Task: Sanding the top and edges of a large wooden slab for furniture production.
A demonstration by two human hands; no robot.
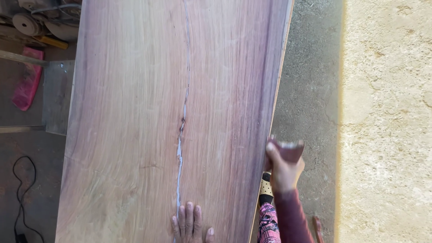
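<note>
A broad wooden slab (135, 112) fills most of the view, its grain running lengthwise, pale in the middle and purplish toward the edges. A long crack filled with pale putty (182, 135) runs down its centre. Right of the slab lies a grey concrete floor (310, 90), then a sunlit sandy strip (387, 121). At the left, on the dark floor, lie a pink object (28, 81) and a looped black cable (22, 193).

The left hand (190, 223) rests flat on the slab near the lower edge, fingers spread, grip released, just beside the crack's end. The right hand (282, 168) is at the slab's right edge, its grip clenched around a folded reddish-brown piece of sandpaper (288, 150) pressed against that edge.
</note>
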